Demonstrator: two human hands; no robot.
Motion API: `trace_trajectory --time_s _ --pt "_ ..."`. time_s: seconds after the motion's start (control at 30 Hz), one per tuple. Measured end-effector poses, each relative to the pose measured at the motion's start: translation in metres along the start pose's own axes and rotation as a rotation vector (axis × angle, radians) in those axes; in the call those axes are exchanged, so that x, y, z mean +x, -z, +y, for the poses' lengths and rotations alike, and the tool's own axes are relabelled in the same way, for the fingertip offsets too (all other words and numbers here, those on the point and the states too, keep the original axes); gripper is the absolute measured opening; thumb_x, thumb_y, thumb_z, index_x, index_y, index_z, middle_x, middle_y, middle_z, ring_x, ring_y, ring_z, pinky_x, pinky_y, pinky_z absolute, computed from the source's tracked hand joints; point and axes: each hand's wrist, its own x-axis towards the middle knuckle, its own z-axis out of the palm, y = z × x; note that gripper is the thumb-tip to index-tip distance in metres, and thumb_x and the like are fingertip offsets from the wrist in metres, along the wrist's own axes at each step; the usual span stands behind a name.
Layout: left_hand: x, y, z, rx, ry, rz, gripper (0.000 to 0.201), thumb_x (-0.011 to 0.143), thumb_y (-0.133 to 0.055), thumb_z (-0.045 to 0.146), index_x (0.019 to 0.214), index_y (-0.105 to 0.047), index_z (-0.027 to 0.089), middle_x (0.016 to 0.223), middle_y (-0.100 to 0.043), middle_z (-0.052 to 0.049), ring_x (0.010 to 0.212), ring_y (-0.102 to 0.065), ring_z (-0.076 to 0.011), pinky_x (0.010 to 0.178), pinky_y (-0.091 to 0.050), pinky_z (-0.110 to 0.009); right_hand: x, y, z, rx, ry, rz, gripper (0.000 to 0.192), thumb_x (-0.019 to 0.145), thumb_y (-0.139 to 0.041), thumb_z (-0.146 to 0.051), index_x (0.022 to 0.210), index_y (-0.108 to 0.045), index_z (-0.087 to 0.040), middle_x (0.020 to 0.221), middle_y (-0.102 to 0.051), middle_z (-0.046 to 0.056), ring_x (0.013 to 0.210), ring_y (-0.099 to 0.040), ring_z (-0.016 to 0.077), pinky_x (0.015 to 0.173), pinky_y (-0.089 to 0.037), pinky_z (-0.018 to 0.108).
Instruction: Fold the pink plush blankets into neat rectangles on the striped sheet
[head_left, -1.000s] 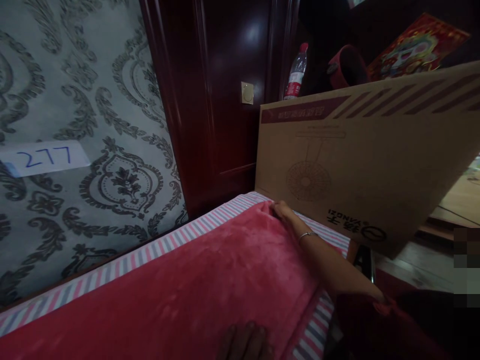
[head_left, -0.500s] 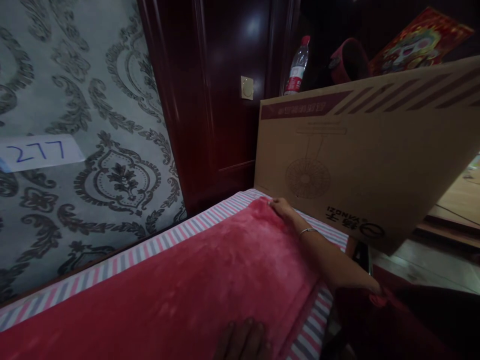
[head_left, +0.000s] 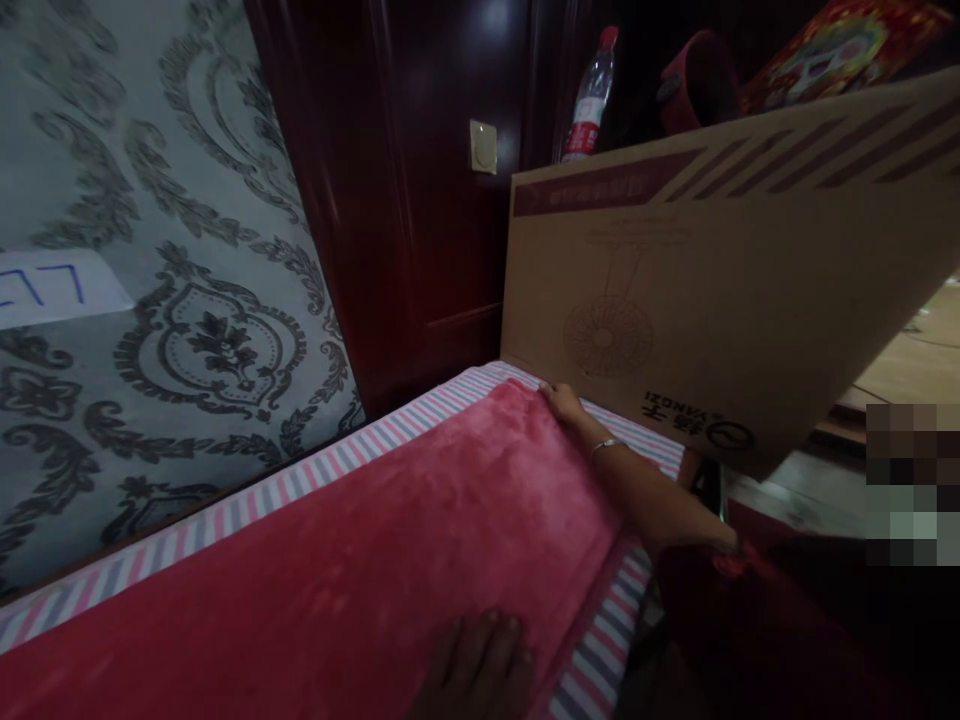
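Note:
A red plush blanket (head_left: pixel 360 540), folded flat, lies over a pink, grey and white striped sheet (head_left: pixel 352 455). My right hand (head_left: pixel 562 402), with a silver bangle at the wrist, reaches to the blanket's far right corner. Its fingers are closed on the edge there, the fingertips partly hidden. Near the bottom middle, my left hand (head_left: pixel 480 660) rests on the blanket with its fingers stretched out. Only the fingers and part of the back of that hand show.
A large cardboard box (head_left: pixel 705 280) stands beyond the far end of the bed. A plastic bottle (head_left: pixel 589 105) with a red cap stands behind the box's top edge. Dark red panelling (head_left: pixel 405 180) and a patterned wall (head_left: pixel 195 240) run along the left.
The view has shifted, so the wall, box and bed appear slightly higher and further left. Both hands keep about the same places on the blanket.

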Motion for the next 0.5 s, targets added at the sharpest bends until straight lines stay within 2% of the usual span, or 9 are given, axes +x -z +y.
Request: trace_trajectory --time_s 0.07,0.13,0.27,0.4,0.5 --pt "0.003 0.015 -0.006 -0.048 -0.055 -0.059 0.07 0.088 -0.05 0.013 0.155 -0.041 0.026 0.149 -0.057 -0.003 0.141 -0.049 -0.0222 0.12 -0.039 -0.041 -0.006 0.013 0.01 0.005 -0.037 -0.05 0.048 0.102 -0.045 -0.044 0.094 -0.076 -0.009 0.093 -0.075 0.015 0.09 -0.069 0.0234 0.079 -0.048 0.026" --pt "0.008 0.033 -0.01 -0.114 -0.05 -0.109 0.084 0.081 -0.049 0.01 0.161 -0.027 0.021 0.157 -0.048 -0.005 0.147 -0.04 -0.0249 0.122 -0.034 -0.045 -0.015 0.028 0.026 0.017 -0.08 -0.103 0.051 0.102 -0.042 -0.049 0.094 -0.075 -0.01 0.09 -0.074 0.013 0.084 -0.067 0.0213 0.076 -0.049 0.026" --pt "0.016 0.06 -0.011 -0.198 -0.048 -0.142 0.094 0.078 -0.046 0.007 0.164 -0.013 0.022 0.163 -0.037 -0.005 0.151 -0.034 -0.0255 0.121 -0.034 -0.046 -0.043 0.061 0.061 0.023 -0.171 -0.167 0.047 0.096 -0.051 -0.057 0.097 -0.074 -0.016 0.084 -0.073 0.007 0.074 -0.061 0.0182 0.068 -0.049 0.026" --pt "0.019 0.067 -0.009 -0.208 -0.03 -0.126 0.093 0.08 -0.046 0.005 0.164 -0.01 0.023 0.163 -0.038 -0.004 0.149 -0.036 -0.0243 0.121 -0.035 -0.044 -0.06 0.081 0.081 -0.011 -0.189 -0.202 0.031 0.084 -0.07 -0.046 0.083 -0.074 -0.015 0.074 -0.07 0.005 0.066 -0.057 0.0162 0.065 -0.048 0.026" --pt "0.02 0.066 -0.008 -0.216 -0.012 -0.106 0.092 0.081 -0.046 0.004 0.164 -0.012 0.023 0.162 -0.039 -0.004 0.149 -0.037 -0.0231 0.122 -0.034 -0.044 -0.065 0.085 0.087 -0.054 -0.162 -0.179 0.022 0.077 -0.073 -0.037 0.077 -0.073 -0.015 0.069 -0.068 0.002 0.066 -0.056 0.0154 0.064 -0.047 0.025"
